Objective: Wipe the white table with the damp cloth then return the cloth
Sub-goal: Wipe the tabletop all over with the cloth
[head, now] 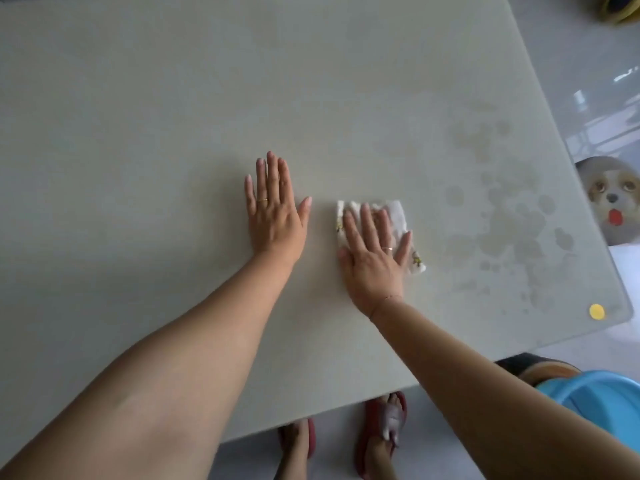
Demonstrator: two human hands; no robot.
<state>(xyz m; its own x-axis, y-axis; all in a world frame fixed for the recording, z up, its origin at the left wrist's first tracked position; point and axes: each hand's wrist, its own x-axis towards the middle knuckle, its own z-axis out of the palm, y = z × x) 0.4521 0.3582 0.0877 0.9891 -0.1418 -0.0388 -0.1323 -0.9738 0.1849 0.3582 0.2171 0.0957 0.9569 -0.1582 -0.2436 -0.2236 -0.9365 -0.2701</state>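
Cloth (pixel 393 213): one, folded, flat on white table (pixel 173 98), pressed beneath right hand (pixel 372 251); fingers straight and spread, nothing gripped. Long axis across the fingers, far-left to near-right. Left hand (pixel 275 216): flat on bare table just left of the cloth, fingers straight, empty. Blotchy marks (pixel 502 220) well to the right of the right hand, nearer that hand; likely next sweep rightward. Count: one cloth, two hands.

Open table (pixel 207 98) beyond; left hand (pixel 275 216) beside cloth (pixel 393 211)
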